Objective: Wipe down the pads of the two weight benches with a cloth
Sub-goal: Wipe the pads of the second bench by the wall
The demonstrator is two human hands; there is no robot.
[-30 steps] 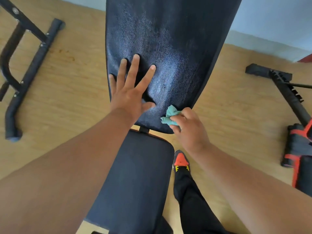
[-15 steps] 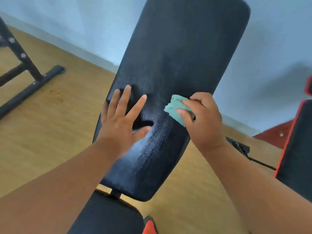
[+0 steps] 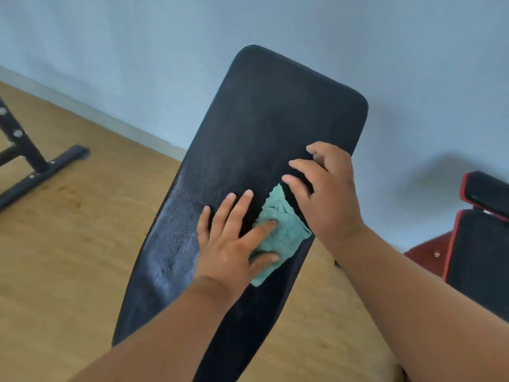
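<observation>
Cloth (image 3: 278, 232) now under flat left hand (image 3: 234, 244), right hand (image 3: 327, 194) released, fingers loose

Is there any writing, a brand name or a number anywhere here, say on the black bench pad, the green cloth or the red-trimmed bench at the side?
None can be read.
Black bench pad: plain textured surface, no logo or label.
Green cloth: no tag or print visible.
Red-trimmed bench: only red piping, no lettering.
Black metal frame: bolts only, no markings.
</observation>
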